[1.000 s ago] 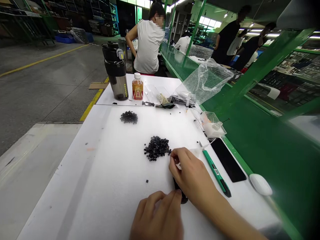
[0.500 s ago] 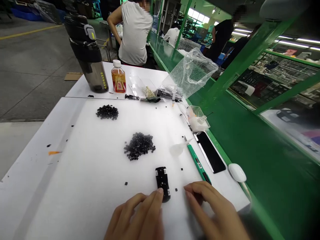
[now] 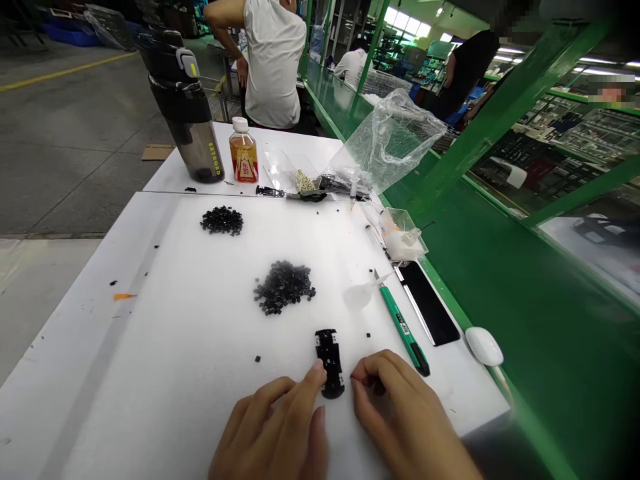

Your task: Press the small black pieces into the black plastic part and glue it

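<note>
A flat black plastic part shaped like a toy car base (image 3: 329,357) lies on the white work surface. My left hand (image 3: 280,423) is beside it, index fingertip resting on its left edge, the fingers stretched out and the thumb apart. Just right of the part, my right hand (image 3: 395,400) is closed in a pinch, a tiny dark piece barely showing at the fingertips. Small black squares form a pile (image 3: 285,287) farther up. Single loose squares lie nearby, one left (image 3: 258,359) and one above my right hand (image 3: 369,335).
A green utility knife (image 3: 403,327) and a phone (image 3: 427,303) lie to the right, near a white mouse-like object (image 3: 484,345). A second pile of black pieces (image 3: 222,220), a drink bottle (image 3: 243,152), a tumbler (image 3: 193,133) and a plastic bag (image 3: 385,137) are farther back.
My right hand has moved left to the small black square beside the part and closed its fingertips on it. My left index finger stays at the part's edge. The view has shifted slightly.
</note>
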Demonstrator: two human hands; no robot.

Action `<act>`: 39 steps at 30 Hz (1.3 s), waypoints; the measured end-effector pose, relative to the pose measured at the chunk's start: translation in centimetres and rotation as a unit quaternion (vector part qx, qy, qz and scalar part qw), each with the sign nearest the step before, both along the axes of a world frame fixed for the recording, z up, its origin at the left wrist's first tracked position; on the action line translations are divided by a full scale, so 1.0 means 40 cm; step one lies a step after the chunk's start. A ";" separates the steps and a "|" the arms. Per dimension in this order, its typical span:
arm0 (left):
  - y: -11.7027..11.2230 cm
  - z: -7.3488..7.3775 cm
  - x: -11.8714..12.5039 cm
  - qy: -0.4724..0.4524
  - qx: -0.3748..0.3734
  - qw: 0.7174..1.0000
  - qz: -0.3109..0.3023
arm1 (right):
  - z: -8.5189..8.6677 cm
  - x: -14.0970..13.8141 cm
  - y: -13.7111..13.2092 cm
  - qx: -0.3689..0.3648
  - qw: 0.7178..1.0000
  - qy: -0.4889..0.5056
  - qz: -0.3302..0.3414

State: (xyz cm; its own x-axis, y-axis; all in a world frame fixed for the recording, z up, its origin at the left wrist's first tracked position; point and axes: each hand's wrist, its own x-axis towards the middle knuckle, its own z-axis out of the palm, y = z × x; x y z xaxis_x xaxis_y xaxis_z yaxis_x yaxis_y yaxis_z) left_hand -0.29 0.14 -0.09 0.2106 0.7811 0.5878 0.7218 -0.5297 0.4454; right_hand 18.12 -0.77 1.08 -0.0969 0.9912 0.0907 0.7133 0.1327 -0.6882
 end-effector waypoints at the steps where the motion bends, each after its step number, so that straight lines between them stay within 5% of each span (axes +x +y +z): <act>1: -0.001 0.001 0.001 -0.005 -0.012 1.000 0.007 | 0.000 0.004 -0.001 -0.002 1.000 -0.008 0.010; 10: -0.005 -0.001 -0.015 0.032 -0.056 0.998 -0.010 | 0.052 0.003 0.014 0.006 0.991 -0.032 0.129; 15: -0.005 0.004 -0.012 0.037 -0.069 0.997 -0.002 | 0.074 -0.018 0.022 0.000 0.961 -0.154 0.231; 29: 0.002 -0.002 0.002 0.010 -0.044 0.999 0.018 | 0.109 -0.050 0.050 0.198 0.868 -0.349 0.291; 39: -0.003 -0.015 -0.001 0.004 -0.032 0.999 0.008 | 0.094 -0.037 0.023 0.181 0.905 -0.289 0.254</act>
